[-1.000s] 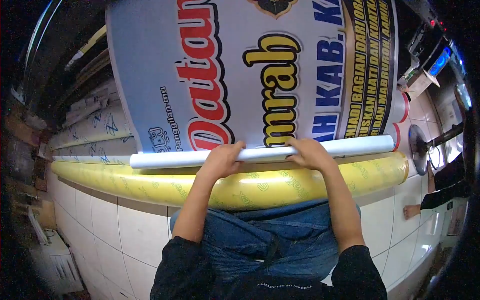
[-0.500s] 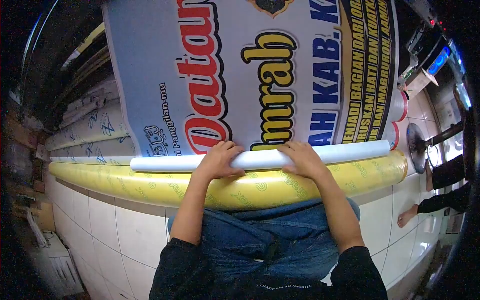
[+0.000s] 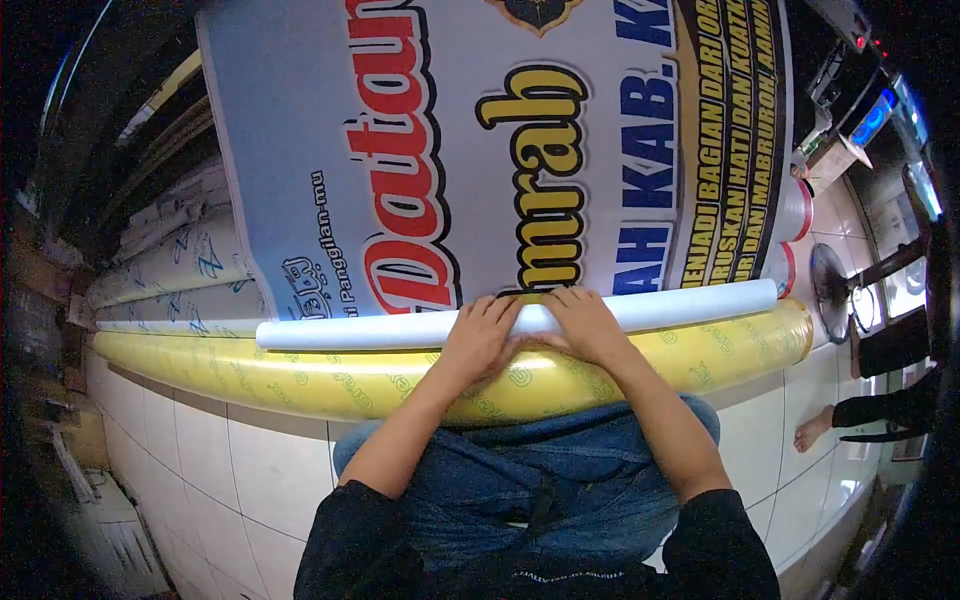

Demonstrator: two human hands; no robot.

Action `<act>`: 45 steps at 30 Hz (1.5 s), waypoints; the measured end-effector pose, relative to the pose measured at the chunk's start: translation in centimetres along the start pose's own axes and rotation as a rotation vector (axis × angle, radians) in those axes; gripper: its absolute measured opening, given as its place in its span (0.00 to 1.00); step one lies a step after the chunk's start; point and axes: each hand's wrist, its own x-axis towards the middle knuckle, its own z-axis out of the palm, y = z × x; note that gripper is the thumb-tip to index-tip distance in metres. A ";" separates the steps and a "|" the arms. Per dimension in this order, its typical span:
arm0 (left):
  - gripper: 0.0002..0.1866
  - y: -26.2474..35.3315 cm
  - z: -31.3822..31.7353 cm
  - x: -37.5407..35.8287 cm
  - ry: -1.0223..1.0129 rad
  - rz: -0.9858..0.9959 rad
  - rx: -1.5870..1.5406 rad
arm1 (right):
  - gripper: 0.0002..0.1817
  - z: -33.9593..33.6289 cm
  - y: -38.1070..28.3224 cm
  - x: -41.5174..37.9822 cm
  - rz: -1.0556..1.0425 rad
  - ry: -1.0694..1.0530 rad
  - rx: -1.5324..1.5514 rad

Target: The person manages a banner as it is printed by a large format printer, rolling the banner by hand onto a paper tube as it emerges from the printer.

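Note:
A large printed banner (image 3: 470,130) lies spread ahead of me, with red, yellow and blue lettering. Its near end is wound into a white banner roll (image 3: 350,332), which runs across in front of my body. My left hand (image 3: 482,338) curls over the middle of this roll, thumb toward me. Close beside it, my right hand (image 3: 585,325) grips the same roll, and the two thumbs nearly meet. Below the hands, a thick yellow wrapped roll (image 3: 290,375) with green print lies across my knees' front; the white roll rests along its upper side.
More wrapped rolls (image 3: 170,275) lie at the left under the banner's edge. At the right stand a round black fan (image 3: 828,280) and roll ends (image 3: 798,205). Another person's bare foot (image 3: 815,430) is on the white tile floor (image 3: 270,455).
My left hand has slid right along the white roll and my right hand slightly left, so they are now close together. The banner and rolls look almost unmoved.

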 end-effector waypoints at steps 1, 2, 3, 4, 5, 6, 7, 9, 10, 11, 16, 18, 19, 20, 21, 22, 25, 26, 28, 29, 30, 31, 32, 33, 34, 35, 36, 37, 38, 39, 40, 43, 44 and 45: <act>0.30 0.0 0.0 0.2 -0.002 0.001 -0.015 | 0.33 -0.1 0.0 0.1 -0.002 -0.004 -0.015; 0.29 -0.2 0.0 0.3 -0.006 0.003 -0.027 | 0.33 -0.2 0.2 0.2 -0.001 -0.003 -0.016; 0.29 -0.4 -0.1 0.4 -0.007 0.005 -0.026 | 0.32 -0.4 0.5 0.3 -0.003 -0.025 0.024; 0.28 -0.4 -0.2 0.5 -0.008 -0.004 -0.052 | 0.31 -0.8 0.8 0.4 -0.005 -0.047 0.062; 0.27 -0.5 -0.3 0.5 -0.009 -0.013 -0.078 | 0.31 -1.2 1.1 0.4 -0.005 -0.047 0.063; 0.27 -0.7 -0.4 0.6 -0.010 -0.013 -0.078 | 0.31 -1.6 1.5 0.3 -0.003 -0.072 0.129; 0.26 -0.9 -0.9 0.8 -0.067 -0.057 -0.114 | 0.30 -2.1 1.9 0.2 -0.001 -0.098 0.194; 0.24 -0.9 -1.4 0.8 -0.125 -0.103 -0.154 | 0.29 -3.1 3.0 -0.5 0.042 -0.118 0.224; 0.23 -1.0 -1.5 0.8 -0.108 -0.110 -0.157 | 0.28 -3.7 3.4 -0.7 0.084 -0.135 0.254; 0.21 -1.1 -1.6 0.8 -0.090 -0.118 -0.160 | 0.26 -5.2 3.5 -0.8 0.148 -0.179 0.258; 0.18 -1.9 -2.6 0.6 -0.090 -0.185 -0.214 | 0.20 -8.5 5.4 -2.4 0.417 -0.265 0.255; 0.17 -1.9 -3.3 0.7 -0.118 -0.230 -0.224 | 0.21 -8.9 6.0 -2.8 0.430 -0.268 0.219; 0.17 -1.8 -3.5 0.7 -0.125 -0.240 -0.214 | 0.21 -8.7 6.1 -2.9 0.431 -0.266 0.217; 0.18 -1.8 -3.6 0.8 -0.132 -0.250 -0.203 | 0.22 -8.2 6.3 -3.1 0.324 -0.225 0.178; 0.18 -1.8 -3.4 0.8 -0.130 -0.249 -0.204 | 0.24 -7.7 6.4 -3.3 0.218 -0.185 0.138; 0.17 -1.9 -3.0 0.9 -0.095 -0.231 -0.196 | 0.24 -7.2 6.1 -3.2 0.219 -0.184 0.135; 0.17 -1.9 -2.4 0.8 -0.054 -0.207 -0.184 | 0.34 -5.3 2.5 -1.9 0.030 -0.088 0.174; 0.17 -2.0 -2.3 0.8 -0.042 -0.200 -0.176 | 0.38 -4.8 0.9 -1.4 -0.019 -0.065 0.131; 0.16 -2.0 -1.8 0.7 -0.019 -0.181 -0.153 | 0.40 -5.1 -2.1 -1.0 -0.037 0.055 0.087; 0.16 -1.9 -1.7 0.8 0.009 -0.164 -0.134 | 0.43 -5.3 -3.1 -1.1 -0.056 0.173 0.037; 0.16 -1.9 -1.7 0.8 0.011 -0.165 -0.133 | 0.43 -4.7 -3.5 -1.2 -0.058 0.173 0.037; 0.16 -1.9 -1.7 0.8 0.005 -0.170 -0.126 | 0.44 -4.1 -3.6 -1.1 -0.083 0.272 0.054; 0.16 -1.7 -1.7 0.9 0.000 -0.175 -0.122 | 0.45 -3.7 -3.8 -1.3 -0.107 0.369 0.069; 0.16 -1.7 -1.6 1.0 0.002 -0.179 -0.126 | 0.45 -3.3 -4.1 -1.5 -0.084 0.266 0.004; 0.16 -1.7 -1.6 1.0 0.001 -0.184 -0.129 | 0.45 -2.5 -4.1 -2.0 -0.088 0.262 0.004; 0.16 -1.7 -1.6 1.0 -0.002 -0.187 -0.130 | 0.45 -1.3 -4.2 -2.4 -0.056 0.028 -0.074; 0.16 -1.7 -1.5 1.0 -0.002 -0.188 -0.130 | 0.46 -0.4 -4.0 -2.6 -0.022 -0.203 -0.153; 0.16 -1.7 -1.5 1.0 0.004 -0.184 -0.123 | 0.47 -1.0 -4.3 -2.4 -0.027 -0.201 -0.162; 0.16 -1.7 -1.5 1.1 0.011 -0.179 -0.116 | 0.47 -1.7 -4.5 -2.2 -0.025 -0.200 -0.161; 0.16 -1.5 -1.6 1.1 0.012 -0.176 -0.119 | 0.47 -2.8 -4.5 -2.1 -0.013 -0.207 -0.159; 0.17 -1.5 -1.7 1.2 0.005 -0.185 -0.122 | 0.47 -3.4 -4.6 -1.9 -0.002 -0.215 -0.157; 0.17 -1.4 -1.9 1.4 -0.013 -0.190 -0.131 | 0.48 -3.5 -4.7 -2.0 0.020 0.080 -0.143; 0.17 -1.4 -1.9 1.4 -0.019 -0.196 -0.135 | 0.48 -3.3 -4.7 -2.0 0.020 0.078 -0.142; 0.17 -1.3 -1.9 1.4 -0.019 -0.199 -0.136 | 0.49 -2.8 -4.5 -2.0 0.007 0.168 -0.097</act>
